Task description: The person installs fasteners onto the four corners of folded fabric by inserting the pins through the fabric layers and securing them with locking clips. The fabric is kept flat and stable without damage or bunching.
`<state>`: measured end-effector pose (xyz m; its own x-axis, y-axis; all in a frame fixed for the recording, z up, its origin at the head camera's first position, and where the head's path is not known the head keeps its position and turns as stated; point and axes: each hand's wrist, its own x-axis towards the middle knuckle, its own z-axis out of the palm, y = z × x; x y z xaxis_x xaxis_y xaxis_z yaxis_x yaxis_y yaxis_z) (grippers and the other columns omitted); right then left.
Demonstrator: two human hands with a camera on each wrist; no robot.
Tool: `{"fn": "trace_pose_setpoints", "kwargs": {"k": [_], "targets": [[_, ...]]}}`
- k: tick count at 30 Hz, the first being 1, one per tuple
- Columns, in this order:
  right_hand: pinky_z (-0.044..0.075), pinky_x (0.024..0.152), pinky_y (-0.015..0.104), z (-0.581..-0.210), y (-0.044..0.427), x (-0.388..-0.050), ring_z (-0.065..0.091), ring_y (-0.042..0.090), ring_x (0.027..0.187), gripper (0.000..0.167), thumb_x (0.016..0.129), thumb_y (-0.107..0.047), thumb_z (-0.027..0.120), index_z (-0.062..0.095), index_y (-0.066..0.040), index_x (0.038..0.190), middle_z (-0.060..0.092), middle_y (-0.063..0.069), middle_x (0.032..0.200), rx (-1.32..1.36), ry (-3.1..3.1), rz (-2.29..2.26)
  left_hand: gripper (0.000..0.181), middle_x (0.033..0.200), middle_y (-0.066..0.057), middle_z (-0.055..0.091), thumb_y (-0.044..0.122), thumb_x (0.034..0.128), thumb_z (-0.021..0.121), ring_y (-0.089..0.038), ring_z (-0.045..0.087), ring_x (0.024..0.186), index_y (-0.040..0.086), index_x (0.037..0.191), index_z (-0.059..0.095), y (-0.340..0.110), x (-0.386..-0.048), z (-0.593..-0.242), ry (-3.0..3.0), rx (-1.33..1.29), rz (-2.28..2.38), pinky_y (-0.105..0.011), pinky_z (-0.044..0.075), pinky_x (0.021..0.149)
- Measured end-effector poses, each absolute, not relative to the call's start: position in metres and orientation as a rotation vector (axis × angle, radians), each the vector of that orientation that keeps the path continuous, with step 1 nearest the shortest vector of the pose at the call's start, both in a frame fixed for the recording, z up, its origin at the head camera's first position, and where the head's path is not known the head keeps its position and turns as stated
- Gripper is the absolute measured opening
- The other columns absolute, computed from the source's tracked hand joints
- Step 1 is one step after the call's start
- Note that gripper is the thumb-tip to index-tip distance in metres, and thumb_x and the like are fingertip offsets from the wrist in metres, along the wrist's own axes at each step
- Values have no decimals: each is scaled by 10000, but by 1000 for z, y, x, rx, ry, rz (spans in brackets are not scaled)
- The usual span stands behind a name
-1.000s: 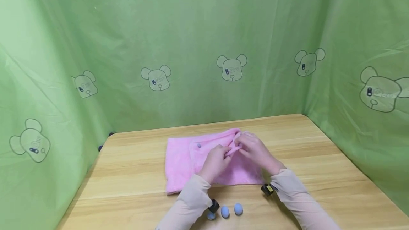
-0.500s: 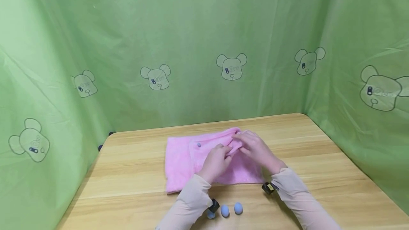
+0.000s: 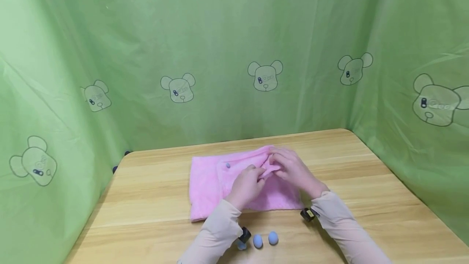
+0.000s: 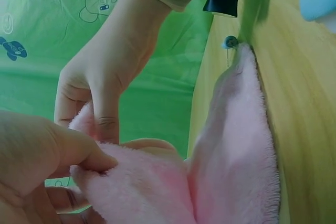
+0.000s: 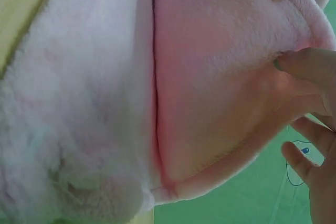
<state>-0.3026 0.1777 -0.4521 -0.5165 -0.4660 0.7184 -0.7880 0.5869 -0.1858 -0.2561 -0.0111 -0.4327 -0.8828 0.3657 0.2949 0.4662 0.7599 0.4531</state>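
A pink fuzzy cloth (image 3: 205,186) lies folded on the wooden table, with a small grey-blue button-like disc (image 3: 228,165) on its upper layer. My left hand (image 3: 247,184) pinches a raised edge of that layer between thumb and fingers. Just to its right, my right hand (image 3: 294,170) grips the same raised edge. In the right wrist view a small greenish bit (image 5: 277,65) shows at the right thumb's tip; what it is, I cannot tell. The cloth between both hands stands up off the table, and fingers behind it are partly hidden.
Near the table's front, two blue egg-shaped pieces (image 3: 258,241) lie side by side; a third (image 3: 242,245) is partly hidden by the left wrist's black camera (image 3: 245,234). Green curtains (image 3: 220,113) with bear prints surround the wooden table (image 3: 146,199).
The right hand's fingers have shifted slightly along the raised cloth edge. The left hand keeps its pinch in about the same place, and the blue pieces have not moved.
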Motion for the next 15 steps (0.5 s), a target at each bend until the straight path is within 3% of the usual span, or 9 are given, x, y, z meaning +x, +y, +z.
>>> {"fn": "trace_pose_setpoints", "kwargs": {"k": [5, 9, 15], "targets": [[505, 892, 469, -451, 176, -304, 656, 212, 923, 317, 720, -94, 810, 675, -92, 1008, 717, 40, 969, 1002, -2235, 673, 185, 815, -10, 621, 172, 892, 674, -82, 508, 672, 113, 1058, 733, -14, -257, -430, -2765, -671, -769, -182, 437, 600], [489, 900, 463, -450, 178, -302, 654, 218, 970, 304, 750, -83, 783, 696, -131, 1037, 724, 44, 1022, 1011, -2241, 660, 200, 841, 8, 646, 168, 893, 672, -75, 540, 712, 124, 1079, 730, -19, -258, -427, -2776, -667, -789, -192, 470, 653], [469, 898, 451, -450, 179, -301, 639, 213, 996, 260, 761, -67, 770, 705, -158, 997, 717, 8, 1025, 1018, -2245, 660, 231, 810, 76, 622, 324, 980, 569, -39, 524, 725, 177, 1085, 713, -32, -249, -421, -2783, -756, -849, -191, 458, 673]]}}
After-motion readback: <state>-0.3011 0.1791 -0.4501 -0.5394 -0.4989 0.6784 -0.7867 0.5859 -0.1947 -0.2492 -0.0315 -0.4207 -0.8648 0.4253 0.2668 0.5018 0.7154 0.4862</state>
